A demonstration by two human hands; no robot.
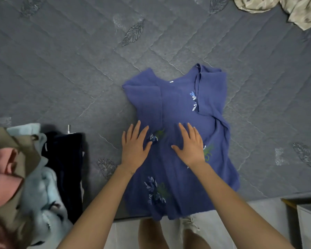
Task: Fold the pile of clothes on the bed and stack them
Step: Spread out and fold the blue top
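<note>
**Smoothing the blue top: where the fold may slip**

Pressing flat on the blue top [178, 108], the left hand [135, 146] and right hand [191, 144] both lie open with fingers straight, gripping nothing. The top is spread at the centre of the frame on the grey bed [70, 69], both sleeves turned inward.

The right-hand side looks bunched and thicker than the left, so a fold made over it would probably come out lopsided or creased. The hem hangs past the bed's near edge at the bottom centre; its weight could drag the cloth downward once the palms lift. The left hand sits over the garment's edge, and a sideways stroke there might undo the tucked sleeve.

The pile of clothes [34, 177] at lower left is cut off by the frame, so its count is unclear. A beige cloth [276, 8] at upper right is also cropped. No finished stack is in view.
</note>
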